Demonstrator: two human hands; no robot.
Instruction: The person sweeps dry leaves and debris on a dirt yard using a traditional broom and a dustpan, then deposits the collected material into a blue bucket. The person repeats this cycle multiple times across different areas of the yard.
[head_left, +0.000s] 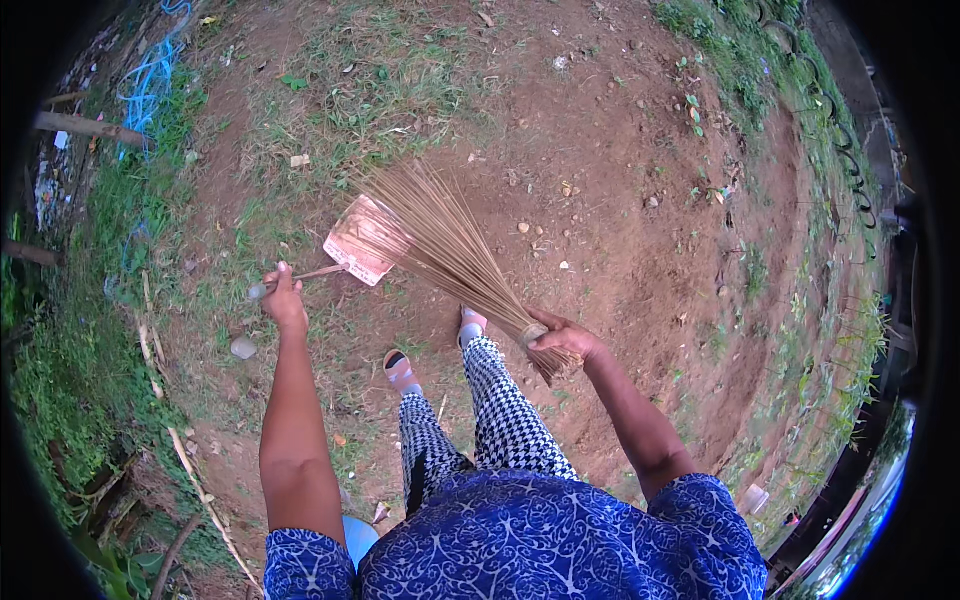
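A stick broom of long thin ribs is gripped at its bound end by my right hand. Its bristles fan out up and to the left, passing over part of a pinkish dustpan. The pan bears writing along its near edge. From it a thin stick handle runs left into my left hand, which is closed around it. A pale translucent piece shows at the handle's outer end, beside my thumb. I cannot tell whether the pan rests on the ground.
Bare soil with patchy grass and small stones lies ahead. At left are blue plastic strips, a wooden pole and a long thin stick. A whitish cup-like item lies below my left hand. Black coils line the right side.
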